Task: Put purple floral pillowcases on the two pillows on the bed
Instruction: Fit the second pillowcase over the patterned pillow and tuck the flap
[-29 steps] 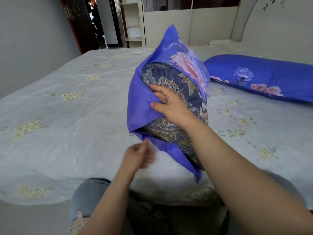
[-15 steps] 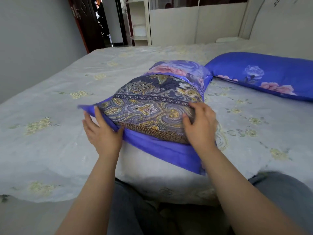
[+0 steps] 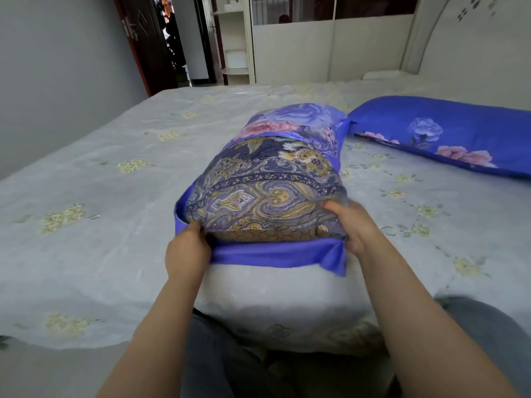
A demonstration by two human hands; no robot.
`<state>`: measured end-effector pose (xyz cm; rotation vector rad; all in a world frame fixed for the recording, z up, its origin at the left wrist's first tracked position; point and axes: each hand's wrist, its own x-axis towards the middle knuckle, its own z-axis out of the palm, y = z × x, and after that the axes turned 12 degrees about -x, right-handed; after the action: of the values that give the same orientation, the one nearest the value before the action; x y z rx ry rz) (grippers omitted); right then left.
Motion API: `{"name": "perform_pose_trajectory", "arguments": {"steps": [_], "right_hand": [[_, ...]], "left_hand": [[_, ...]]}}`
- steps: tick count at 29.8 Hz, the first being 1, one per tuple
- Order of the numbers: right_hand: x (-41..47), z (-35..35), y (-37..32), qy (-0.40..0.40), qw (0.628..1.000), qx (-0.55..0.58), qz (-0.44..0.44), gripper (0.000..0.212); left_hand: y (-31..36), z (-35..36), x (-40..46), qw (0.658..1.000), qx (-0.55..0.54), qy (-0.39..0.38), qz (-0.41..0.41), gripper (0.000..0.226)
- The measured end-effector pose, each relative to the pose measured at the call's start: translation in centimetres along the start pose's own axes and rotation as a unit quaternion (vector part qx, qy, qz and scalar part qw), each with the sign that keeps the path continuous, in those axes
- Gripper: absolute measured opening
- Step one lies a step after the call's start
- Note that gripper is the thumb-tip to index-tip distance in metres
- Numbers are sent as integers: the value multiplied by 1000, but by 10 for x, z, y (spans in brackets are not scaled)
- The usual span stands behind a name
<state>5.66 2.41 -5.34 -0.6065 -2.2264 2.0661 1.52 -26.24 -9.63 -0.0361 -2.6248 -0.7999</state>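
Observation:
A paisley-patterned pillow (image 3: 267,191) lies on the bed (image 3: 86,225) in front of me, its far end inside a purple floral pillowcase (image 3: 290,122). The case's open end (image 3: 270,255) spreads under the pillow's near end. My left hand (image 3: 188,248) grips the near left corner, fingers tucked between pillow and case edge. My right hand (image 3: 352,225) holds the near right corner of the pillow, where the case bunches. A second pillow (image 3: 448,136), fully covered in the same purple floral fabric, lies at the right rear by the headboard.
The bed has a pale grey sheet with yellow flower prints. A headboard (image 3: 474,41) rises at the back right. A wardrobe and shelves (image 3: 235,41) stand beyond the bed, beside a dark open door (image 3: 146,44). My knees press against the bed's near edge.
The pillow went from upright to lying flat on the bed. Both hands moved to its near corners, and the near end now looks narrower and more bunched.

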Motion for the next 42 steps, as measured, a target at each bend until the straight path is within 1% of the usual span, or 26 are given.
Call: {"name": "perform_pose_trajectory", "arguments": {"steps": [2, 4, 5, 6, 8, 10, 11, 12, 13, 15, 16, 17, 19, 21, 23, 24, 25, 26, 29, 30, 32, 34, 37, 39, 41, 42], "right_hand": [[4, -16, -29, 120, 984, -98, -88, 8], [5, -38, -52, 216, 935, -235, -158, 19], [6, -49, -57, 245, 911, -291, -161, 29], [5, -57, -57, 253, 892, -346, -145, 37], [2, -65, -50, 217, 852, -471, -72, 44], [-5, -65, -40, 183, 800, -571, -2, 51], [-6, -65, -37, 189, 781, -596, -8, 55], [-4, -65, -40, 200, 767, -607, -55, 56], [-2, -65, -43, 194, 762, -603, -130, 55], [9, -56, -61, 121, 782, -550, -267, 46], [14, -44, -70, 86, 788, -535, -294, 38], [30, -35, -84, 71, 774, -560, -286, 34], [52, -11, -107, 39, 709, -671, -213, 44], [68, 10, -114, 31, 646, -741, -182, 51], [85, 19, -104, 45, 606, -771, -190, 52], [89, 23, -95, 53, 596, -777, -194, 52], [96, 26, -86, 68, 594, -776, -199, 52], [103, 30, -79, 99, 605, -762, -207, 52], [113, 40, -58, 198, 677, -675, -216, 55], [116, 43, -51, 221, 693, -647, -230, 55], [118, 47, -39, 270, 728, -568, -272, 49], [117, 49, -36, 311, 774, -465, -296, 40], [120, 46, -37, 358, 829, -351, -249, 31], [122, 37, -40, 370, 848, -326, -197, 19], [123, 18, -43, 378, 851, -325, -167, 8], [124, 6, -45, 387, 849, -322, -157, 13]], "left_hand": [[13, -1, -15, 999, 16, -31, 38, 15], [33, -1, -34, 992, 28, -79, 97, 19], [42, -1, -43, 987, 32, -102, 122, 21], [48, -2, -49, 983, 32, -120, 133, 22], [54, -7, -49, 981, 34, -150, 121, 24], [60, -20, -36, 981, 32, -160, 106, 34], [66, -26, -31, 983, 25, -152, 98, 42], [76, -33, -21, 987, 15, -122, 100, 49], [87, -39, -13, 991, 0, -74, 109, 51], [110, -40, 8, 988, -36, 6, 149, 42], [117, -39, 19, 986, -38, 3, 160, 36], [132, -28, 43, 986, -26, -23, 165, 36], [151, -4, 85, 983, 31, -112, 142, 46], [162, 24, 118, 982, 46, -164, 86, 50], [165, 55, 139, 985, 36, -168, 30, 45], [163, 64, 140, 989, 33, -146, 21, 39], [159, 75, 140, 994, 27, -103, 37, 31], [156, 83, 138, 997, 13, -42, 70, 26], [141, 95, 127, 976, -72, 95, 180, 24], [137, 98, 125, 967, -99, 120, 202, 23], [133, 102, 119, 951, -133, 145, 237, 18], [136, 100, 111, 941, -158, 142, 264, 13], [135, 99, 97, 927, -191, 137, 292, 11], [131, 99, 93, 921, -195, 148, 302, 18], [122, 99, 89, 920, -177, 150, 317, 28], [118, 99, 87, 920, -166, 144, 323, 30]]}}
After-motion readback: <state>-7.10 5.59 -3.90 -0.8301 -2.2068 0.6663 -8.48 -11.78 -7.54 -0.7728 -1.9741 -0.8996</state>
